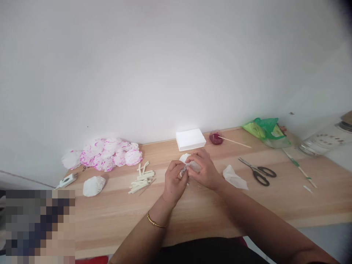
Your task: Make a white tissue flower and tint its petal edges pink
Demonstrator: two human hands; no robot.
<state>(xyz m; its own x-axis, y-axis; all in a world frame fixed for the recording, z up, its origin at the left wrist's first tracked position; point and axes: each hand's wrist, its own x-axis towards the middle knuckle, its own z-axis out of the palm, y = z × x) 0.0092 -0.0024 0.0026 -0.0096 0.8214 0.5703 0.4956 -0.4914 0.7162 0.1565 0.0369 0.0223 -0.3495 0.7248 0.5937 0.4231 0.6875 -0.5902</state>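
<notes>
My left hand (175, 183) and my right hand (204, 169) meet above the middle of the table, fingertips pinched together. Between them is a piece of white tissue paper (184, 157), gathered at the fingers; part of it shows beyond the fingertips and the rest is hidden. Right of my right hand lies a loose crumpled sheet of white tissue (234, 178). Left of my left hand is a pile of short pale green sticks (141, 182). Farther left sits a bunched white tissue ball (94, 186).
Pink-edged white tissue balls (112, 154) are heaped at the back left, near a white plug adapter (67, 180). At the back stand a white paper stack (190, 140) and a red-filled dish (216, 138). Scissors (258, 172), a green bag (266, 132) and a clear jar (320, 141) are rightward.
</notes>
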